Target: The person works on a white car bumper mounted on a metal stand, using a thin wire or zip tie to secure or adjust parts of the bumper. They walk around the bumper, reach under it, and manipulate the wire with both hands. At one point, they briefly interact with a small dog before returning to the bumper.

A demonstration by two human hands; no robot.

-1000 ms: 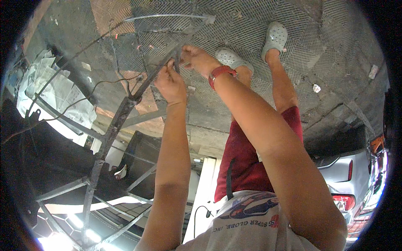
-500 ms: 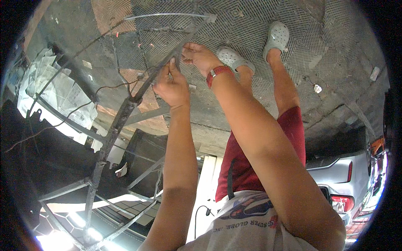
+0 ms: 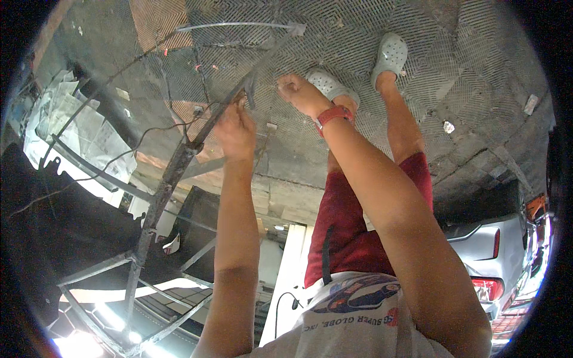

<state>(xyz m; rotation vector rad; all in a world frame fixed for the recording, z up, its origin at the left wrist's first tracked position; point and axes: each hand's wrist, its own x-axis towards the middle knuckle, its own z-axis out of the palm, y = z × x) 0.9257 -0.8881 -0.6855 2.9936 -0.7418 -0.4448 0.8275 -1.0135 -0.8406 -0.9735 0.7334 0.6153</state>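
Observation:
A grey metal frame (image 3: 167, 179) of thin welded bars runs from the lower left up toward the top middle. My left hand (image 3: 236, 132) is at its upper slanting bar, fingers closed against it and slightly blurred. Just above those fingertips, a short dark strip (image 3: 250, 94) hangs from the bar; what it is I cannot make out. My right hand (image 3: 299, 94), below a red wristwatch (image 3: 334, 116), is apart from the bar to its right. Its fingers are curled together, and whatever they hold, if anything, is hidden. A thin brown wire (image 3: 140, 138) loops beside the frame.
My feet in grey clogs (image 3: 391, 53) stand on a ridged floor mat (image 3: 358, 18). Covered sheets (image 3: 83, 125) and a black panel (image 3: 77, 238) lie left behind the frame. A silver car (image 3: 483, 244) is at the lower right, and a crumpled white scrap (image 3: 449, 126) lies on the floor.
My right hand has moved away from the bar, to the right and slightly down, its fingers now curled. My left hand has slid a little down and left along the bar.

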